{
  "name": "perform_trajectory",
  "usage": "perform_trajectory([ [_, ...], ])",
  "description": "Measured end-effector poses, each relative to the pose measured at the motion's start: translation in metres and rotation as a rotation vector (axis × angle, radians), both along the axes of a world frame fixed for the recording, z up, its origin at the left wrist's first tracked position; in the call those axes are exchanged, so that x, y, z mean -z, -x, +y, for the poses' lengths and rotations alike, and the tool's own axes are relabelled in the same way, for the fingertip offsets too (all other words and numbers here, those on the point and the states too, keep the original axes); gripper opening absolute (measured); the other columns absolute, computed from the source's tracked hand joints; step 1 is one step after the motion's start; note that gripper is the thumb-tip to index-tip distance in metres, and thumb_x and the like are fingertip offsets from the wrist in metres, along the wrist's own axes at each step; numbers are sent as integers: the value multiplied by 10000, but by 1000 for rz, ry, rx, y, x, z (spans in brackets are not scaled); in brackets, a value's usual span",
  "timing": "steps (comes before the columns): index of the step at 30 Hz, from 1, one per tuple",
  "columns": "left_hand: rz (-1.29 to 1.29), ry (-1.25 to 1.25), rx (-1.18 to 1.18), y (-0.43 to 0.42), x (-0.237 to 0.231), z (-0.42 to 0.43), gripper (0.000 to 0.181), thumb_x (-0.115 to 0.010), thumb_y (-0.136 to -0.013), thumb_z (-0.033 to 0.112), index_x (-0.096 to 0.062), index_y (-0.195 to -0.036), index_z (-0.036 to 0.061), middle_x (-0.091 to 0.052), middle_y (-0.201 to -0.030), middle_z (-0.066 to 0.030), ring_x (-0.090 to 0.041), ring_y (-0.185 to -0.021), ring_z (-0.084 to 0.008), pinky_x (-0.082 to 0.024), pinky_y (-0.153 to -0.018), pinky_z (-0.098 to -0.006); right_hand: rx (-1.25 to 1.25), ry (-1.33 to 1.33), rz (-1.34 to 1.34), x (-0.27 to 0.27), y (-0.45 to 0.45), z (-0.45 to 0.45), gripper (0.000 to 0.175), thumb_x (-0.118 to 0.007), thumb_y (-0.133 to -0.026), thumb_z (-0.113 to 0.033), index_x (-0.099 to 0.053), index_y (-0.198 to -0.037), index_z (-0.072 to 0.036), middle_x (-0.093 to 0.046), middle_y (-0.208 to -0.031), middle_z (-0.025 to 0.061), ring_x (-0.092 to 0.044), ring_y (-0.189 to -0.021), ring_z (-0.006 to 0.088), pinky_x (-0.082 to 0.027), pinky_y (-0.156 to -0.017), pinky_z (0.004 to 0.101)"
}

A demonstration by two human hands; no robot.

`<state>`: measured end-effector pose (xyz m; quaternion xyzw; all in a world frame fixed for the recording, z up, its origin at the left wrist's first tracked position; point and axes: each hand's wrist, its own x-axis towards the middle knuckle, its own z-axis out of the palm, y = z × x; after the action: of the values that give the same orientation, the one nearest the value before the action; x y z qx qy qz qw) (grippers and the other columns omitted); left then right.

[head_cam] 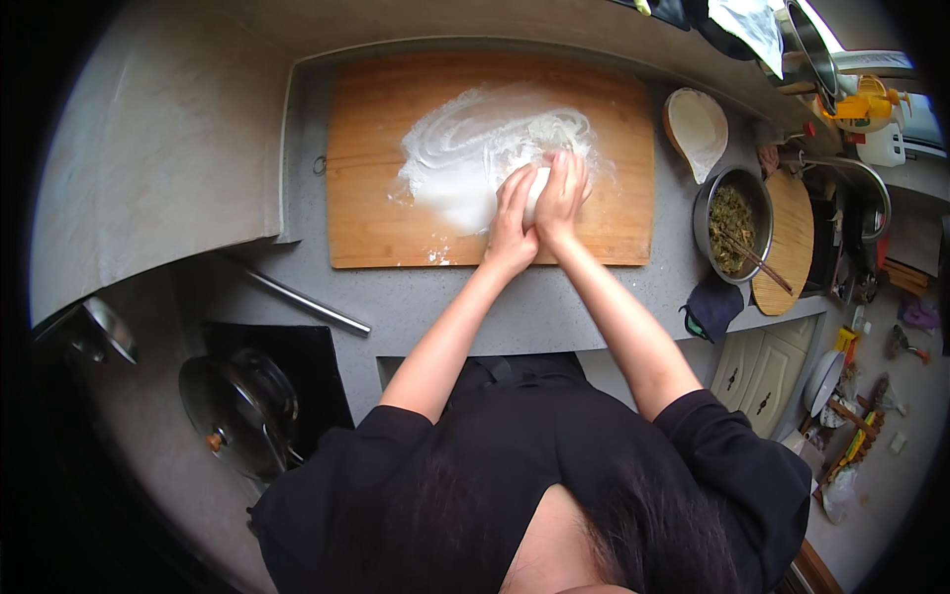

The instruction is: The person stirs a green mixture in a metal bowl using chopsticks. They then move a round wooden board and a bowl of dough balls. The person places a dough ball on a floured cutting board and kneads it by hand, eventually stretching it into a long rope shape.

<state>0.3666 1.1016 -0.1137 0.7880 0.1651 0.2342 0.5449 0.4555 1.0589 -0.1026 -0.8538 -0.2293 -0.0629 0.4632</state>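
Note:
A lump of white dough (536, 194) rests on the floured wooden board (371, 163), pressed between both my hands. My left hand (512, 219) lies along its left side, fingers pointing away from me. On its right side my right hand (560, 194) curves over it, with the fingertips at the far end. Most of the dough is hidden beneath my fingers and palms. Loose white flour (460, 141) spreads in smeared streaks over the middle of the board, beyond and to the left of my hands.
Right of the board stand a scoop-shaped bowl (698, 126) with white residue and a metal bowl (700, 215) of chopped green filling with chopsticks (764, 267). A dark cloth (712, 308) lies by the counter edge. At left are a metal rod (304, 298) and a lidded pan (230, 416).

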Motion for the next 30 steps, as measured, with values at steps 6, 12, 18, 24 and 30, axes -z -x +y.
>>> perform_trajectory([
  [6,35,-64,-138,-14,28,17,691,-640,-734,83,-351,-1361,49,-357,-1394,-184,-320,-1306,-355,-242,-1093,-427,-2,223,-24,21,-10,23,294,-393,-933,-251,-587,-850,-47,-566,-910,135,-506,-890,338,-376,-805,444],
  [12,96,18,-215,-53,28,35,862,-744,-670,168,-281,-1385,35,-327,-1396,-209,-317,-1300,-371,-257,-1083,-423,-45,373,64,7,-50,56,460,-331,-964,-342,-611,-770,-33,-620,-830,167,-547,-839,354,-408,-783,484],
  [18,10,188,-61,-18,8,24,875,-782,-591,3,-376,-1361,89,-437,-1352,-148,-430,-1253,-304,-348,-1051,-367,-97,-12,117,-24,-34,24,507,-276,-986,-329,-635,-779,-37,-620,-775,137,-532,-817,294,-406,-781,408],
  [24,68,88,-180,4,24,13,766,-708,-699,48,-336,-1368,16,-313,-1429,-212,-286,-1343,-354,-225,-1114,-411,-33,319,-130,8,-13,42,391,-355,-954,-339,-599,-1061,-54,-550,-1140,144,-432,-1148,329,-238,-1008,507],
  [30,86,101,-221,16,12,20,854,-725,-725,81,-235,-1420,-9,-202,-1489,-216,-208,-1382,-348,-211,-1118,-417,-64,479,-196,23,-8,61,554,-367,-902,-452,-517,-1211,-17,-473,-1298,174,-283,-1327,361,-106,-1108,543],
])
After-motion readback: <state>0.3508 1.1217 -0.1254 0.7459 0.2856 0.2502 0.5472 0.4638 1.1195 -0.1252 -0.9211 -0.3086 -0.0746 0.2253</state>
